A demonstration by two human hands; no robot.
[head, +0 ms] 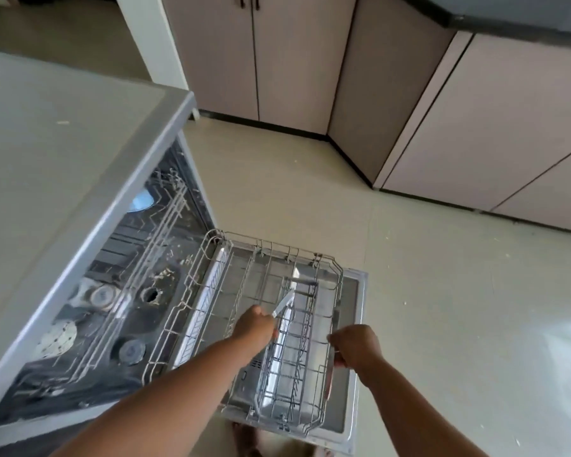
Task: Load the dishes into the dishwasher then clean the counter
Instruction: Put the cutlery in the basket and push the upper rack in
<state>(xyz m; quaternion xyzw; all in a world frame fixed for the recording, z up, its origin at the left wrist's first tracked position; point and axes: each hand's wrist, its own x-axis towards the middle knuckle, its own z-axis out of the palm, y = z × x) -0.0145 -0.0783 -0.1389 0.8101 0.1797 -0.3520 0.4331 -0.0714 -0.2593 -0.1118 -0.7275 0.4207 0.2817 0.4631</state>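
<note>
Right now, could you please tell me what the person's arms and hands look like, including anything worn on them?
Both forearms are bare as far as the frame shows: no sleeves, gloves, watch or bracelets visible. The left hand and right hand show no rings that I can make out, though the fingers are partly hidden.

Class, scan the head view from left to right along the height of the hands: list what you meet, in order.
Dishwasher tub floor → outer wall of the pulled-out lower rack → left hand gripping a pale utensil → right hand gripping the rack's right rim → open dishwasher door edge → floor.
</note>
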